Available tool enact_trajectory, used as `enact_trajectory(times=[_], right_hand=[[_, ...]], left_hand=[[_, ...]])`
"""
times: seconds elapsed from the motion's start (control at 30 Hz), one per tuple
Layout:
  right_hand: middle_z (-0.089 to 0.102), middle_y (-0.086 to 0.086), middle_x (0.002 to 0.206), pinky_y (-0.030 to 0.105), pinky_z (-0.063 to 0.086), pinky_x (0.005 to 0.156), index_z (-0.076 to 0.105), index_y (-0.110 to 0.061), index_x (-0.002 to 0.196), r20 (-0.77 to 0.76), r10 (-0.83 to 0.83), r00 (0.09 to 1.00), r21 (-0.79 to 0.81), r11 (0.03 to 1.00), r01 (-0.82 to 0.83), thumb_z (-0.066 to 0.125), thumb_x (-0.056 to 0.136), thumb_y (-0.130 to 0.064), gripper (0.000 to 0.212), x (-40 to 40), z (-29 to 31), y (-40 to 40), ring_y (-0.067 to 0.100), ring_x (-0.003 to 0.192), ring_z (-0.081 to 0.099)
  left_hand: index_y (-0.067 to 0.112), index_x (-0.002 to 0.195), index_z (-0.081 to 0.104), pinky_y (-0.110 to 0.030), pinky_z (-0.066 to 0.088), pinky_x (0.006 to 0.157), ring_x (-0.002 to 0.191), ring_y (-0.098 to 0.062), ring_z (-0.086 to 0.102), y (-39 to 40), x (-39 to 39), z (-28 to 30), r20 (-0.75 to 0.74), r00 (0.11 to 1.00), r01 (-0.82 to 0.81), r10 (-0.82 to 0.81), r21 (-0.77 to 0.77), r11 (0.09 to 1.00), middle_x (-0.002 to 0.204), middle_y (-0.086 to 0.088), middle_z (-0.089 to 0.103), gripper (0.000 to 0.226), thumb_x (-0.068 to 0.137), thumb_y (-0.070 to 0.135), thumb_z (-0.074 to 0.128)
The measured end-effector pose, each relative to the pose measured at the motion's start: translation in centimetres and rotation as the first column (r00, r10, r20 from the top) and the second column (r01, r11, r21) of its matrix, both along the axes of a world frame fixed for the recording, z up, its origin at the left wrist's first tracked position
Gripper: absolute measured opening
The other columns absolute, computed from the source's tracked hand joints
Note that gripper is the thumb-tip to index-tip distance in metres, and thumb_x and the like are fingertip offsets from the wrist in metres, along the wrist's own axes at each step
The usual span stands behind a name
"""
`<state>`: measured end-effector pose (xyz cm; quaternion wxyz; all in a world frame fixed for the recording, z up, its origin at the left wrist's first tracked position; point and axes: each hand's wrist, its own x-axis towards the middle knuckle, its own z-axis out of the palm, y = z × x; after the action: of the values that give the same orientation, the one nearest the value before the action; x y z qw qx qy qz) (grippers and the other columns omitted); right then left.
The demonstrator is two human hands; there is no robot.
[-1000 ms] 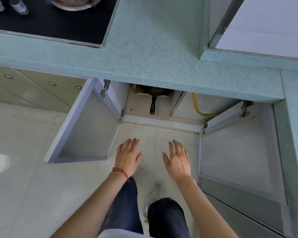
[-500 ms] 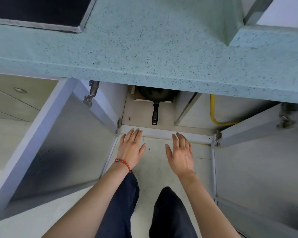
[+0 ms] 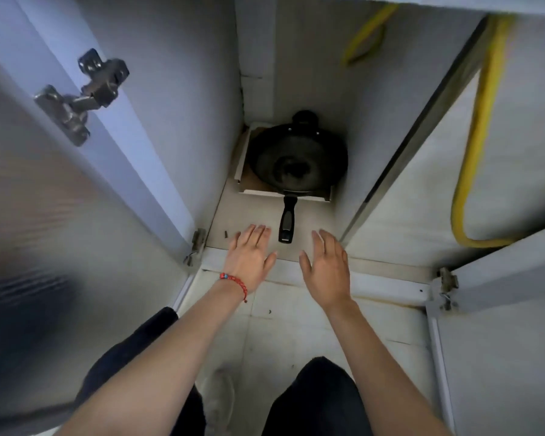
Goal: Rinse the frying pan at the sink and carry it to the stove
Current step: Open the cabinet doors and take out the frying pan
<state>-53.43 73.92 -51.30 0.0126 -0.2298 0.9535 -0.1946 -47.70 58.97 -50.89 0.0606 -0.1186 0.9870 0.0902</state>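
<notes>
So the frying pan [image 3: 298, 160] is sitting way at the back of an open lower cabinet, resting in a shallow cardboard tray [image 3: 242, 166] on the cabinet floor [image 3: 249, 212]. It's black, bowl side up, and its black handle [image 3: 287, 222] sticks out over the tray's front edge, pointing straight toward the person. There's a small knob-like handle on the far rim too.

Both hands are reaching in, palms down, fingers spread out flat and holding nothing. The left hand [image 3: 250, 259] has a red beaded bracelet [image 3: 235, 282] on the wrist and its fingertips sit just left of the handle's end, not touching it as far as I can tell. The right hand [image 3: 326, 267] is just to the right of the handle, also clear of it.

Cabinet doors hang open on both sides, with a metal hinge [image 3: 81, 96] showing up high on the left. A yellow hose [image 3: 477, 133] loops down through the compartment to the right. Dark trouser knees and a pale shoe [image 3: 216, 401] on the tiled floor at the bottom
</notes>
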Motion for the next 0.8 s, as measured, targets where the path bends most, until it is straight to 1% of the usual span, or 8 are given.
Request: enact_trajectory(times=[0.13,0.27,0.37,0.43,0.53,0.63,0.7,0.8], right_hand=[[0.052,0.021,0.133,0.043,0.036,0.106,0.048,0.002,0.130,0.006,-0.008,1.000,-0.083,0.996,0.009,0.037,0.090,-0.036,0.056,-1.4,-3.9,-0.7,0.036,0.126,0.046],[0.044,0.017,0.142,0.038,0.028,0.111,0.040,-0.002,0.137,0.057,0.009,0.998,-0.115,0.993,-0.003,0.042,0.096,-0.031,0.051,-2.4,-6.3,-1.2,0.030,0.133,0.037],[0.046,0.015,0.141,0.036,0.029,0.109,0.040,-0.003,0.137,0.090,-0.015,0.996,-0.184,0.982,0.031,0.044,0.096,-0.029,0.048,-2.6,-6.6,-1.4,0.028,0.132,0.039],[0.047,0.014,0.140,0.035,0.031,0.108,0.041,-0.004,0.137,0.116,-0.028,0.993,-0.226,0.973,0.054,0.044,0.096,-0.029,0.048,-3.0,-6.6,-1.8,0.027,0.132,0.039],[0.046,0.012,0.141,0.033,0.033,0.106,0.039,-0.006,0.139,0.199,-0.031,0.979,-0.300,0.950,0.091,0.042,0.097,-0.031,0.049,-4.0,-7.0,-2.9,0.025,0.132,0.040],[0.052,0.010,0.137,0.027,0.038,0.100,0.040,-0.008,0.138,0.350,-0.038,0.936,-0.418,0.888,0.193,0.046,0.095,-0.033,0.050,-4.5,-7.4,-3.9,0.022,0.126,0.047],[0.058,0.011,0.130,0.023,0.039,0.094,0.042,-0.007,0.137,0.444,-0.037,0.895,-0.473,0.839,0.269,0.050,0.094,-0.032,0.050,-4.6,-7.6,-4.5,0.022,0.120,0.054],[0.066,0.013,0.119,0.018,0.040,0.088,0.045,-0.005,0.135,0.529,-0.046,0.848,-0.508,0.783,0.359,0.056,0.091,-0.028,0.050,-5.0,-8.3,-5.4,0.023,0.111,0.060]], left_hand=[[0.012,0.145,0.018,-0.036,0.013,0.114,0.143,-0.020,0.016,-0.3,-1.6,-4.0,-0.049,0.998,-0.025,0.026,0.016,1.000,0.153,-0.005,0.026,0.089,0.072,0.053,-0.008],[0.011,0.144,0.023,-0.036,0.014,0.113,0.143,-0.020,0.017,0.0,-3.3,-6.7,-0.075,0.989,-0.114,0.126,0.153,0.982,0.152,-0.005,0.028,0.057,0.095,0.042,0.024],[0.010,0.141,0.030,-0.036,0.020,0.110,0.140,-0.021,0.023,0.9,-4.2,-7.4,-0.113,0.967,-0.186,0.230,0.309,0.933,0.148,-0.009,0.035,0.052,0.096,0.036,0.032],[0.008,0.138,0.035,-0.035,0.026,0.107,0.137,-0.024,0.029,1.4,-4.9,-7.9,-0.130,0.940,-0.229,0.316,0.448,0.864,0.144,-0.013,0.040,0.051,0.096,0.035,0.034],[0.006,0.137,0.039,-0.030,0.030,0.106,0.133,-0.024,0.038,1.5,-6.1,-8.3,-0.101,0.866,-0.290,0.490,0.697,0.656,0.141,-0.013,0.045,0.050,0.095,0.034,0.038],[0.006,0.134,0.043,-0.023,0.031,0.101,0.129,-0.023,0.044,1.0,-6.8,-8.3,-0.047,0.808,-0.317,0.587,0.805,0.501,0.139,-0.011,0.049,0.045,0.096,0.029,0.040],[0.008,0.133,0.045,-0.020,0.031,0.097,0.126,-0.022,0.046,0.5,-7.0,-8.5,-0.028,0.799,-0.313,0.601,0.833,0.455,0.136,-0.010,0.052,0.043,0.095,0.027,0.043],[0.009,0.131,0.048,-0.019,0.031,0.096,0.124,-0.021,0.048,-0.2,-7.2,-8.9,-0.021,0.809,-0.301,0.588,0.843,0.445,0.133,-0.009,0.054,0.041,0.094,0.027,0.046]])
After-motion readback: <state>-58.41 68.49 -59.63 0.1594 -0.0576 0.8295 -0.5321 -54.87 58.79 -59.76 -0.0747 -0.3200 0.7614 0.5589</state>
